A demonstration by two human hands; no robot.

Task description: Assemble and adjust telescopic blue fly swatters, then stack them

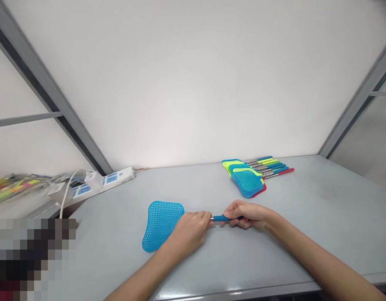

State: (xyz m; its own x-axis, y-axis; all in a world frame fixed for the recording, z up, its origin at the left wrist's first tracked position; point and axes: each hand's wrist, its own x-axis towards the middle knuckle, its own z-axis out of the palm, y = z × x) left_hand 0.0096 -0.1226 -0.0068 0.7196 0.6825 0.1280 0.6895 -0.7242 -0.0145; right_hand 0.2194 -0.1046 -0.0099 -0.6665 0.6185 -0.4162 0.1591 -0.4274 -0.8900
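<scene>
A blue fly swatter (163,225) with a perforated head is held level over the front middle of the table, its head to the left. My left hand (194,228) is closed around its shaft close to the head, hiding most of the metal rod. On the blue handle, my right hand (244,214) is closed with thumb and fingers gripping it. Between the two hands a bit of the rod and part of the handle show. Farther back to the right lies a stack of fly swatters (247,182) in blue, yellow-green and red, handles pointing right.
A white power strip (117,179) with plugged-in white adapters (94,179) lies along the table's left edge, a white cable (66,194) trailing down. Colourful items (17,186) lie beyond at far left. A white wall backs the grey table (305,209), with grey metal posts at both sides.
</scene>
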